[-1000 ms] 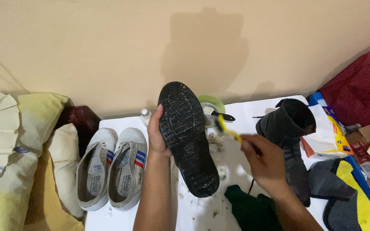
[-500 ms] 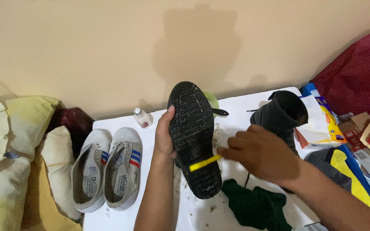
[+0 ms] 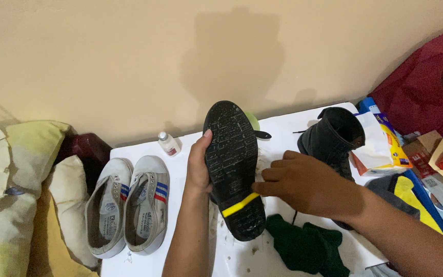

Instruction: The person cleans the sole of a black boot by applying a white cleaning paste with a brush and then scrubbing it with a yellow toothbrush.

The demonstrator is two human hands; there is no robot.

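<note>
White canvas sneakers (image 3: 129, 205) with red and blue stripes lie on the white table (image 3: 293, 128). Beside them, the left hand (image 3: 199, 166) wraps its fingers around a black boot (image 3: 233, 166), ridged rubber sole facing up. The right hand (image 3: 306, 184) pinches a thin yellow tool (image 3: 240, 204) against the sole near the heel; a second black boot (image 3: 331, 138) stands behind.

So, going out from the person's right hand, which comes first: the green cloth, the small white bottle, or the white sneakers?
From the right hand:
1. Green cloth, just below it on the table.
2. Small white bottle, up-left near the wall.
3. White sneakers, far left.
</note>
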